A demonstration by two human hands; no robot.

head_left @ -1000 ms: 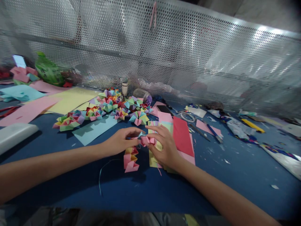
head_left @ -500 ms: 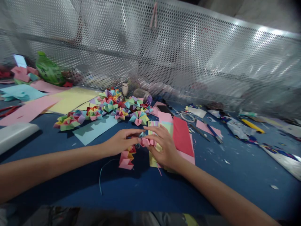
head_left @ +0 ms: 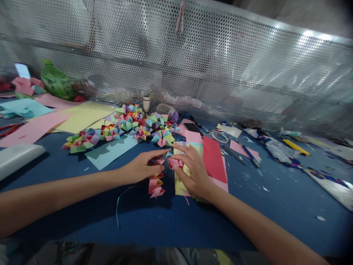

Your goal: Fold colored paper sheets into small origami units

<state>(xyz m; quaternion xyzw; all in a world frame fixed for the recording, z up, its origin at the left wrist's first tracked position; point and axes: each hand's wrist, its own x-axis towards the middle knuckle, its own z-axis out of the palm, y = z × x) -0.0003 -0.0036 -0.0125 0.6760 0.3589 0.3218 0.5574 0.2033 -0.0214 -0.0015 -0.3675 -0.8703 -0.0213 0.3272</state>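
L hand (head_left: 145,166) pinches zigzag pink-and-yellow folded-paper strip (head_left: 156,183), showing just below its fingers; R hand (head_left: 191,167) pinching angular pink folded paper (head_left: 174,163) btwn fingertips. Blue tabletop (head_left: 182,226) beneath, perforated metal screen (head_left: 198,62) beyond.

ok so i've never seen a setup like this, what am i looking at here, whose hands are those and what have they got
There is no machine here: these are one person's bare hands, and every picture comes from a single camera worn on the head, looking forward and down. The left hand has a pink-and-yellow folded strip hanging below its fingers. The right hand holds a pink folded piece between its fingers; whether the two are joined is hard to tell. On the blue tabletop lie colourful folded paper shapes, a red sheet and a light blue sheet. A green bottle is at the far left, and a perforated metal screen stands behind.
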